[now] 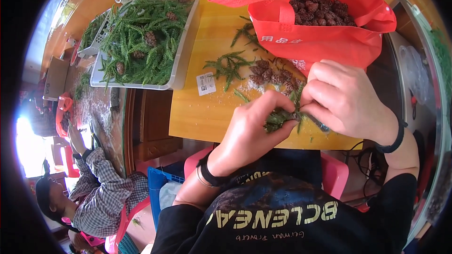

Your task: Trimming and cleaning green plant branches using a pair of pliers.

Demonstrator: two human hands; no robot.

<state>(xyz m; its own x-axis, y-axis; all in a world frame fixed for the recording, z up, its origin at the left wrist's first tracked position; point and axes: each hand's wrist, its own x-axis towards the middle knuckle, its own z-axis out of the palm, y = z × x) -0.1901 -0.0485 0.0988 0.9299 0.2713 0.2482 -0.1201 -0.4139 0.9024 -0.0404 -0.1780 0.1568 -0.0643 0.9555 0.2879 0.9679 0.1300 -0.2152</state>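
A green pine sprig (278,118) is pinched between the thumb and fingers of my left hand (247,131), near the table's front edge. The fingers of my right hand (343,99) are pressed together on the sprig's upper end, right beside the left fingertips; the exact spot they grip is partly hidden. Just beyond my hands lies a cluster of brown pine cones (266,73) with white powdery bits around it. Loose green sprigs (230,67) rest on the yellow table (197,117), beside a white printed label (206,83).
A red tote bag (325,44) full of small pine cones (320,8) stands at the back right. At the left is a white tray (176,73) heaped with green sprigs and some cones. Farther left, another person (101,197) in a checked top sits at a second table.
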